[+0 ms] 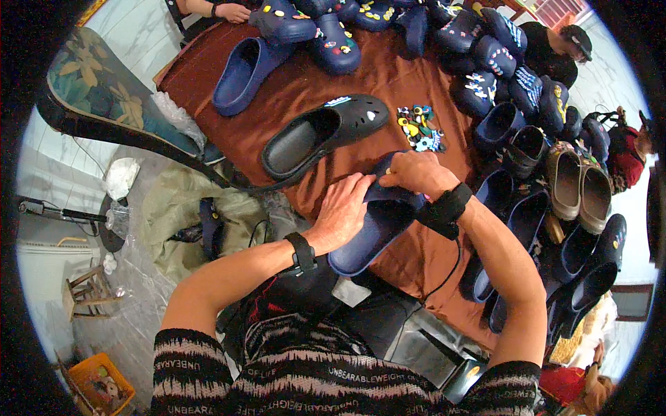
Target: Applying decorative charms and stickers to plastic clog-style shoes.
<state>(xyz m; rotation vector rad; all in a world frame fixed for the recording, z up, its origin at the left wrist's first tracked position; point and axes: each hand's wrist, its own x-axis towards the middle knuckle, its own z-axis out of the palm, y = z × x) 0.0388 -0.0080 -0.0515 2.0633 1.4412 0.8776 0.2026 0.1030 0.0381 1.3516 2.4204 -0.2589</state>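
A navy blue foam clog [372, 239] lies at the near side of the cloth, its open heel toward me. My left hand [341, 213] grips it along the left side, fingers stretched toward the upper. At the clog's upper, my right hand [419, 175] is closed with fingertips pinched together; what they pinch, if anything, is hidden. Part of the toe is covered by the right hand. Just beyond lies a black clog [362, 118] with a few charms on its upper. Right of its toe sits a small pile of colourful shoe charms [420, 130].
A brown cloth [409, 260] covers the table. Several decorated navy clogs [336, 47] crowd the far edge, with taupe clogs [580, 187] among more on the right. Another person's hand [232, 12] is at the far left. A patterned chair [104, 87] stands left.
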